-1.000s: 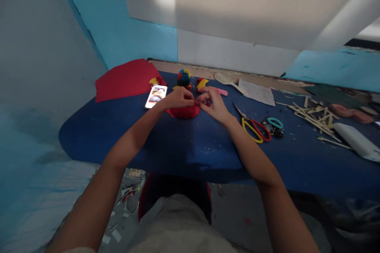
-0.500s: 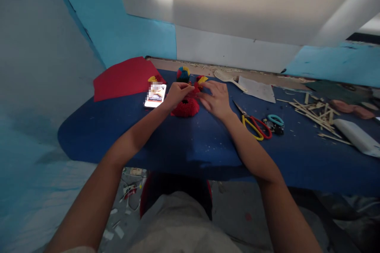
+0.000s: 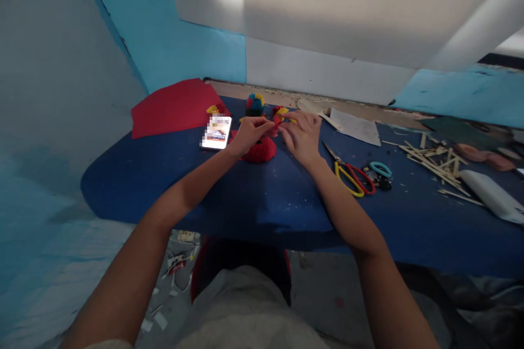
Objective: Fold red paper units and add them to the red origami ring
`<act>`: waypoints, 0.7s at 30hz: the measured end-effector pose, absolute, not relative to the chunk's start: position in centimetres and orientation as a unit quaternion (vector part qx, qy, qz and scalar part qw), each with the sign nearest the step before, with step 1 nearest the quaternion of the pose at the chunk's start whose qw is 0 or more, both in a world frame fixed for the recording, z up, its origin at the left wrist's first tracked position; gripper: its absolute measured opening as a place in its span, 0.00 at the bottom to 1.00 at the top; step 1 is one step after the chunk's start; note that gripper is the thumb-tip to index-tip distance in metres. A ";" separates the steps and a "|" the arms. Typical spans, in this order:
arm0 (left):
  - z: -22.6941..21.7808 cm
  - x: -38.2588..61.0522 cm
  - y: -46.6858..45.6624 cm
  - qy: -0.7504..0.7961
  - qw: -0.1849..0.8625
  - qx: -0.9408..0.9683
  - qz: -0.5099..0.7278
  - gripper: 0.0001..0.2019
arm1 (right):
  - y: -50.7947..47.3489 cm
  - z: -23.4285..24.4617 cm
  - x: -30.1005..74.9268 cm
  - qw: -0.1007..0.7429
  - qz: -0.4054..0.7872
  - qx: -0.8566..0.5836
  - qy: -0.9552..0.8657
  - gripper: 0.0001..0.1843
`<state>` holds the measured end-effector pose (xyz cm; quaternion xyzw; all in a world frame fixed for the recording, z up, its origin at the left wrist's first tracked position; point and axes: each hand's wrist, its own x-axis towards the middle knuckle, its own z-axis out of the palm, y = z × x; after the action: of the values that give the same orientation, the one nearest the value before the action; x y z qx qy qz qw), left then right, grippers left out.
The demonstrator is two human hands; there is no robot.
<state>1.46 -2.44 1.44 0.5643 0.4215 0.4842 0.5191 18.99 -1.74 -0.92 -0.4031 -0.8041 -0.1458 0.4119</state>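
My left hand (image 3: 250,135) is closed in a pinch on a small red piece (image 3: 277,120), too small to name. Thumb and fingers of my right hand (image 3: 303,133) close on the other side of the same piece. Under the hands lies a fuzzy red pom-pom-like mass (image 3: 262,151), its upper part hidden by my left hand. Just behind stands a multicoloured pom-pom (image 3: 255,103) in blue, yellow and red. A red-and-yellow tufted piece (image 3: 279,111) sits behind the fingertips, partly covered.
Left of my hands are a lit phone (image 3: 216,133), another red-and-yellow tuft (image 3: 216,109) and a red sheet (image 3: 172,108). To the right lie scissors (image 3: 355,177), a teal ring-shaped item (image 3: 380,168), a white sheet (image 3: 355,126) and wooden sticks (image 3: 438,159) on the blue table (image 3: 245,196).
The small red piece shows more clearly between my fingertips, and my left hand covers more of the fuzzy red mass. The whole view has shifted slightly.
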 end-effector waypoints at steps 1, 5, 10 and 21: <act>1.5 1.6 -2.6 0.420 0.518 0.563 0.488 0.06 | -1.7 -1.1 18.7 0.428 -0.143 -0.416 -0.790 0.15; 1.6 2.1 -3.0 0.414 0.502 0.577 0.493 0.06 | -1.7 -1.7 17.9 0.458 -0.121 -0.467 -0.747 0.17; 1.4 1.9 -2.7 0.424 0.386 0.665 0.478 0.07 | -1.7 -2.0 17.4 0.458 -0.125 -0.489 -0.732 0.18; 1.0 1.4 -1.6 0.426 0.126 0.802 0.399 0.12 | -0.9 -2.9 16.3 0.568 0.027 -0.469 -0.675 0.22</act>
<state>1.37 -1.62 1.04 0.8021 0.4258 0.3994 0.1258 16.29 -0.89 -2.93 -0.4694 -0.6755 0.0275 0.5680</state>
